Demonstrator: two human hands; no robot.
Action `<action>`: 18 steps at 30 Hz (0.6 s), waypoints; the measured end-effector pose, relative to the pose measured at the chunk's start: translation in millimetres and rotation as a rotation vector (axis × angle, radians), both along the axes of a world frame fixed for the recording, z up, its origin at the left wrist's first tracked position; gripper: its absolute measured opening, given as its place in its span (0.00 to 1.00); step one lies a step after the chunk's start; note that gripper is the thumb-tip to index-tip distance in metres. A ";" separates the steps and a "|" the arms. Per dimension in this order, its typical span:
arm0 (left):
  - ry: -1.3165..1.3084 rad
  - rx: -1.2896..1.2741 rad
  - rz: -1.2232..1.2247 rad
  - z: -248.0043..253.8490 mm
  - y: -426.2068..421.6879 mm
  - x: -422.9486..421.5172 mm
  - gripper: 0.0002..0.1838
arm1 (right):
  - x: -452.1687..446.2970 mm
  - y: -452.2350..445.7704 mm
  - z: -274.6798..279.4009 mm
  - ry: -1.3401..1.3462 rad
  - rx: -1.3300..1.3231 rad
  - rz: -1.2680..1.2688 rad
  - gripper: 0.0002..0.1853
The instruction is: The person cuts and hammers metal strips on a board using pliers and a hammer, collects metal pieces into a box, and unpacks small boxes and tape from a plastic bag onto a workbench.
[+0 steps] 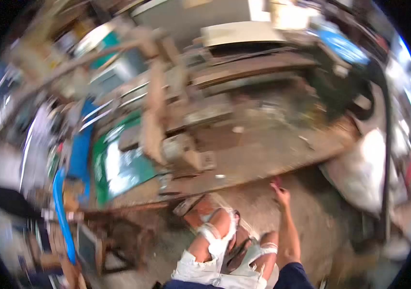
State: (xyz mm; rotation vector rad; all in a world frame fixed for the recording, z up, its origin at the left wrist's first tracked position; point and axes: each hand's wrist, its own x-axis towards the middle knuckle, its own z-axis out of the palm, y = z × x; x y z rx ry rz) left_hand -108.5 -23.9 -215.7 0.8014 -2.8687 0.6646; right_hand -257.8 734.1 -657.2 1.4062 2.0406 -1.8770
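My right hand (282, 194) is stretched forward, just below the front edge of a wooden workbench (258, 156). Its fingers are closed round a small pinkish-red object (276, 183), too blurred to name. No part of my left hand shows. On the bench, left of the hand, stands a wooden block assembly (181, 151) beside an upright wooden post (154, 111). A green sheet with a shiny surface (128, 164) lies farther left. Small pale scraps (220, 176) lie near the bench edge.
A white sack (364, 173) stands at the right, beside a dark upright pole (386, 144). Blue tubing (60, 212) hangs at the left. Below the bench are a wooden stool (114, 248) and my legs. A pale box (241, 33) sits at the back.
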 end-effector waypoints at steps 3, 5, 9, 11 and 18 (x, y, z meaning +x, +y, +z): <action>0.012 -0.106 0.131 1.2 17.6 -7.7 0.23 | -63.8 58.8 -132.2 0.144 0.030 0.164 0.27; 0.022 -0.170 0.212 3.8 23.9 -7.7 0.22 | -88.2 69.4 -168.8 0.131 0.010 0.142 0.26; 0.027 -0.232 0.312 4.1 21.2 -14.9 0.20 | -104.5 75.4 -210.7 0.082 0.004 0.105 0.25; 0.035 -0.269 0.356 3.7 13.8 -11.6 0.21 | -101.7 78.4 -221.3 0.093 -0.019 0.086 0.24; 0.004 -0.173 0.299 2.0 1.7 -5.6 0.20 | -56.8 78.4 -167.0 0.192 -0.226 -0.040 0.22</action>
